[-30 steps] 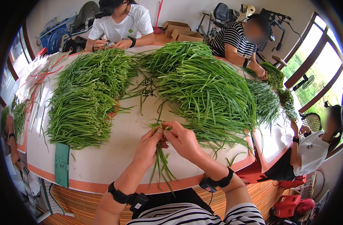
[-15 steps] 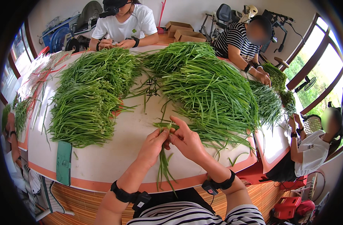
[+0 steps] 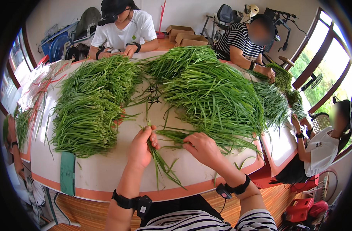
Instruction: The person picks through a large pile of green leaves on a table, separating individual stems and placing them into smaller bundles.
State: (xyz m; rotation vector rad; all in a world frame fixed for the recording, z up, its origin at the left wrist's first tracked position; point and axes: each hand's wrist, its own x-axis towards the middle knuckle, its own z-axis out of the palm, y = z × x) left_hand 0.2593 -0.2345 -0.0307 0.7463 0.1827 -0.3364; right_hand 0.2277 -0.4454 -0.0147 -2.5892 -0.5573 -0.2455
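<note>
My left hand (image 3: pixel 140 146) is closed round a small bunch of garlic chives (image 3: pixel 162 165). Their cut ends poke up past my thumb, and the long leaves trail down over the table's near edge. To its right, my right hand (image 3: pixel 203 148) is bent with thumb and fingertips pinched on stalks at the front left of a large chive heap (image 3: pixel 218 92); the exact grip is partly hidden. A second big chive pile (image 3: pixel 87 119) lies on the left, its stalk ends mostly facing the middle. Loose stalks lie between the two heaps on the white table (image 3: pixel 133 109).
A green phone case (image 3: pixel 67 173) lies at the table's near left edge. Red ties (image 3: pixel 41 90) and clear plastic are at far left. One person (image 3: pixel 124 32) sits opposite; others work at right around more chives (image 3: pixel 270 102). Another person's hand (image 3: pixel 12 131) shows at far left.
My hands have moved apart. The left went left with the bunch; the right left the bunch and reached to stalks at the right heap's edge.
</note>
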